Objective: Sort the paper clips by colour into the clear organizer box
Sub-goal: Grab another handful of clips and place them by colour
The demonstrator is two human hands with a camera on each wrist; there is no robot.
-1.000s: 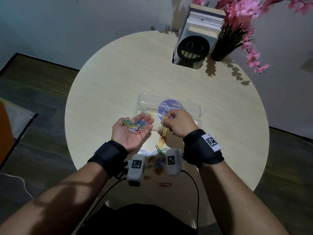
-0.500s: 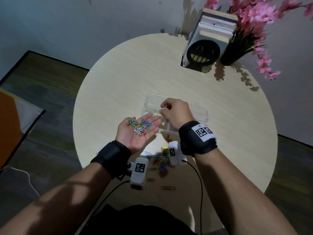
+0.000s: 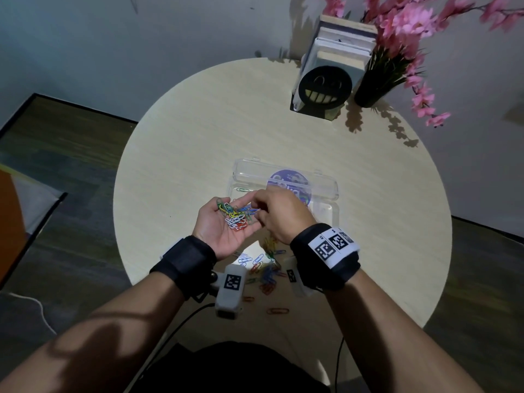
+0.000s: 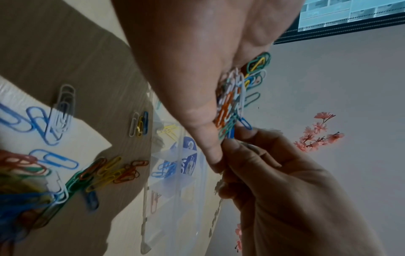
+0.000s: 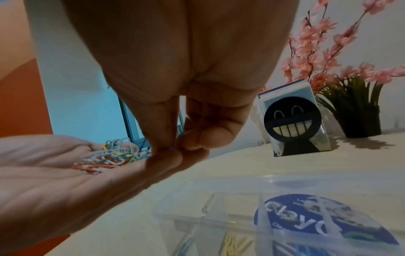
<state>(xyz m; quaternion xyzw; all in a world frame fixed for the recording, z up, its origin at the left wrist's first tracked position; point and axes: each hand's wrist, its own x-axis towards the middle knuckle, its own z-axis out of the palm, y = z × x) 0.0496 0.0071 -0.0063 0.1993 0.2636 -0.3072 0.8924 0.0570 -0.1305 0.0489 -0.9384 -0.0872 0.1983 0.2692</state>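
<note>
My left hand (image 3: 218,231) lies palm up over the table's near half, fingers relaxed, carrying a heap of mixed-colour paper clips (image 3: 235,215). My right hand (image 3: 259,211) reaches in from the right and pinches a blue clip (image 4: 244,123) at the heap's edge, by the left fingertips (image 5: 166,161). The clear organizer box (image 3: 330,194) stands open just beyond both hands, with a round blue label on its lid. A green clip (image 3: 243,190) lies in its left compartment and yellow clips (image 5: 236,242) in another. More loose clips (image 3: 268,269) lie on the table below my wrists.
A black smiley-face bookend (image 3: 324,89) with books stands at the table's far right, next to a dark vase (image 3: 371,92) of pink flowers. A few single clips (image 3: 278,310) lie near the table's front edge. The round table (image 3: 184,151) ends close to my body.
My right hand held a yellow clip, carried it over the box, then came back to my left palm, where it now pinches a blue clip. The left hand stayed palm up.
</note>
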